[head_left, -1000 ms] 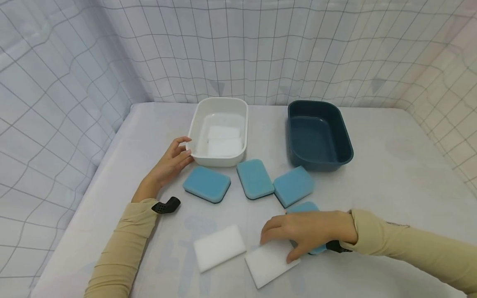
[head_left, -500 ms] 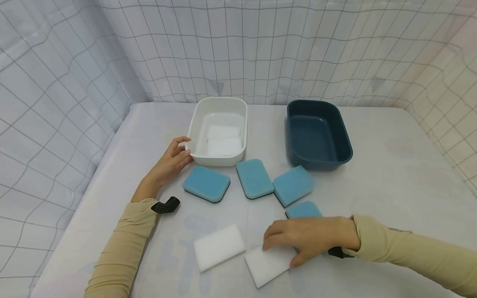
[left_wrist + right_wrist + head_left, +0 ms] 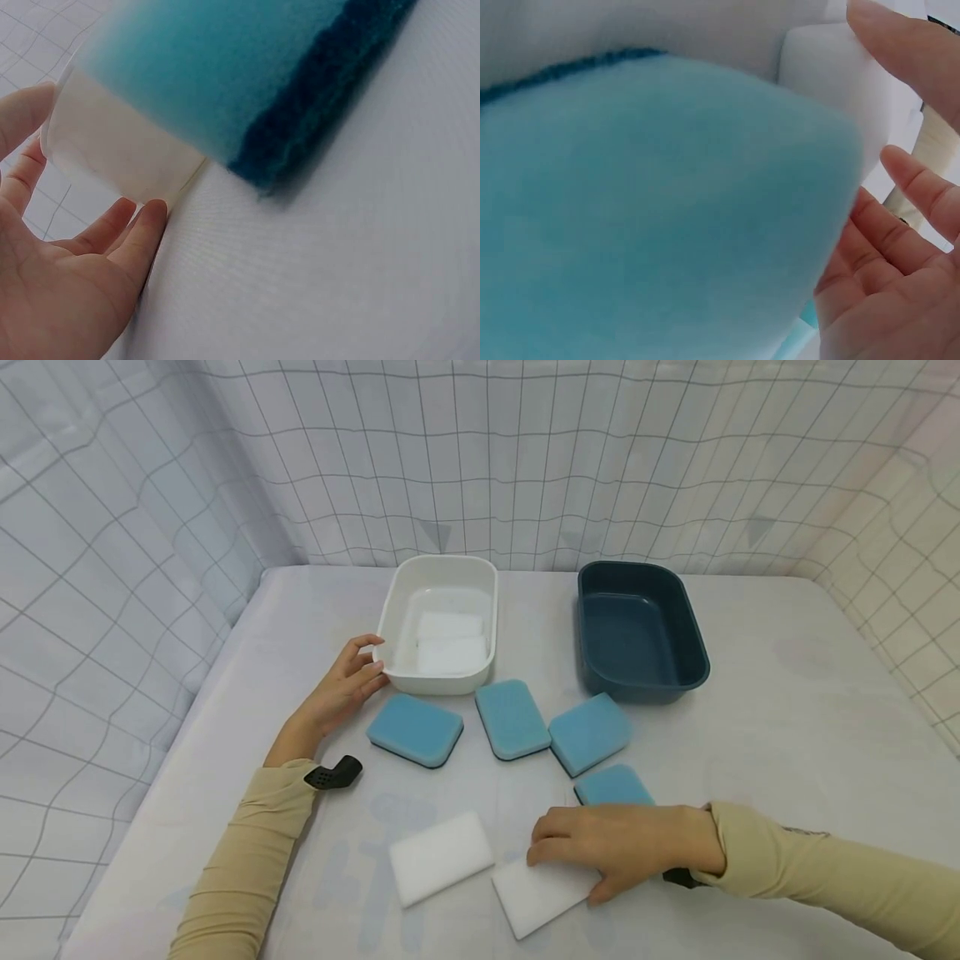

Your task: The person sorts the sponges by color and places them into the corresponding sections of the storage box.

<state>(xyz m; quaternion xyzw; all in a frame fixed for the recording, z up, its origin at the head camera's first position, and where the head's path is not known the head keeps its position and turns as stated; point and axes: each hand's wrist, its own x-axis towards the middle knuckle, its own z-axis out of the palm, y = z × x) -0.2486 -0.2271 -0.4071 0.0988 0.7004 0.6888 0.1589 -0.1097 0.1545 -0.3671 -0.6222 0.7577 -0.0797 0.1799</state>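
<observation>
My left hand (image 3: 341,689) rests against the near left corner of a white bin (image 3: 442,683), fingertips on its rim and outer wall. In the left wrist view, the left hand's fingers (image 3: 97,232) are spread and fairly straight. Two white sponges (image 3: 452,656) lie inside this bin. At the front, my right hand (image 3: 618,847) grips a white sponge (image 3: 536,897) lying flat on the table, fingers at its far edge and thumb at its right end. Beside it lies another white sponge (image 3: 442,858). My right hand partly hides a blue scrub sponge (image 3: 615,783).
A dark blue bin (image 3: 637,685) stands at the back right with nothing visible inside. Between bins and hands lie more blue scrub sponges: one on the left (image 3: 416,729), a middle one (image 3: 512,718) and one on the right (image 3: 591,733). White gridded curtains (image 3: 525,460) surround the table.
My right hand has shifted slightly right and nearer to me, its thumb moving from the white sponge's top to its edge. The sponge and my left hand stay in place.
</observation>
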